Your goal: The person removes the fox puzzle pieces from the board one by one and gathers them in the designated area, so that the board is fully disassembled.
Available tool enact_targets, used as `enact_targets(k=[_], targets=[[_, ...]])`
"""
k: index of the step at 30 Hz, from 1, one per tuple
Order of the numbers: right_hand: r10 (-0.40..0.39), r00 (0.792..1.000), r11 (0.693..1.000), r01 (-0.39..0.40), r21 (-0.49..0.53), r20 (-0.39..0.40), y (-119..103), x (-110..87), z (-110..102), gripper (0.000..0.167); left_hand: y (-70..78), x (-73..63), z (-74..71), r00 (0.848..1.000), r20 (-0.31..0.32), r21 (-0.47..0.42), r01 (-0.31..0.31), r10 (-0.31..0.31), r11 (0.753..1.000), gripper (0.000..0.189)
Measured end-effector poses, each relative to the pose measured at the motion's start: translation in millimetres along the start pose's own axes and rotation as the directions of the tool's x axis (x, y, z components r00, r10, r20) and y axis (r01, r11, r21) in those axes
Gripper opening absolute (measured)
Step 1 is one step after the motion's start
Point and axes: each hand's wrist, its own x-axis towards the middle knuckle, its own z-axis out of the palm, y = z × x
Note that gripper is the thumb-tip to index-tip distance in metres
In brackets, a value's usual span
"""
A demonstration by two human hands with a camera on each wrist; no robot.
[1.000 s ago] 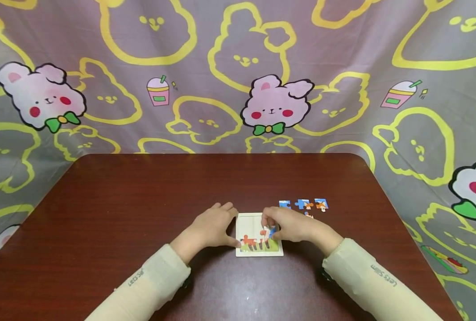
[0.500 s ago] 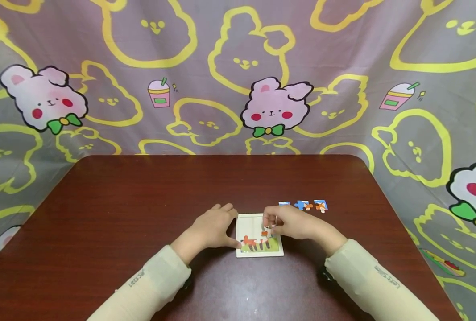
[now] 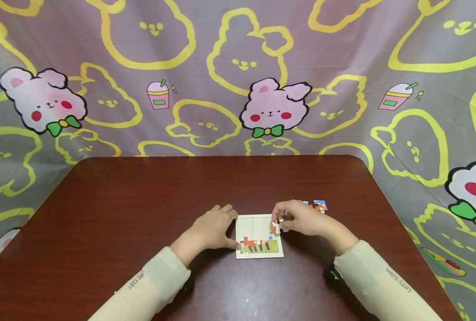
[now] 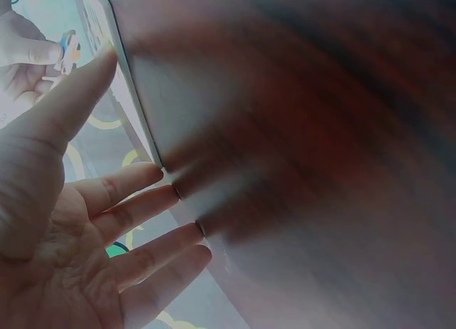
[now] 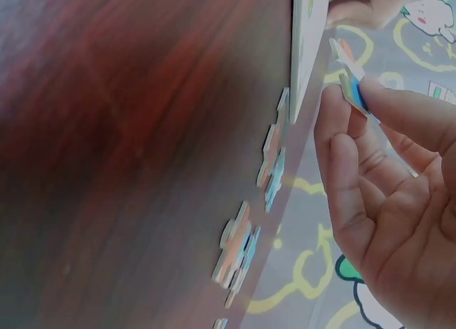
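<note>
In the head view, pinches a puzzle piece (image 3: 277, 227) in the right hand (image 3: 302, 218) at the right rim of the puzzle frame (image 3: 259, 256), well apart from the left hand (image 3: 213, 227). Rests the left hand along the frame's left side, gripping nothing. To seat the piece well, probably best to brace the frame there, tip the piece level, match tabs and notches to the fitted row (image 3: 255, 246), lower straight down and press flat. Better not to force an edge onto the rim. Shows orange and white printing, tilted, too covered by fingers for a sure long axis. Behind the right hand, shows loose pieces (image 3: 320, 205), partly hidden.

In the left wrist view, reaches straight, spread fingers to the frame's edge. Past the thumb, shows the piece small and steeply tilted; cannot tell tab directions.

In the right wrist view, holds the piece between thumb and fingertips, clear of the frame and nearly edge-on. Slants from upper left to lower right along the longest visible line, blue part at the grip, orange end pointing outward toward the left hand. Judging by that slant, needs levelling before lowering.
</note>
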Motion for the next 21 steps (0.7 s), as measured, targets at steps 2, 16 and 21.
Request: enact_targets(k=[2, 16, 21], targets=[[0.004, 1.0, 1.0, -0.004, -0.007, -0.011, 2.1, -1.4, -1.1, 0.018, -0.3, -0.1, 0.2, 1.0, -0.002, 0.0, -0.003, 0.003, 1.0, 0.07], [0.033, 0.999, 0.999, -0.033, -0.005, -0.039, 11.6, -11.4, -9.1, 0.013, -1.7, 0.2, 0.2, 1.0, -0.002, -0.005, -0.002, 0.002, 1.0, 0.069], [0.072, 0.997, 0.996, -0.07, 0.05, -0.035, 14.8, -16.5, -13.1, 0.013, -1.2, 0.6, 0.6, 1.0, 0.004, 0.0, -0.002, 0.002, 1.0, 0.069]])
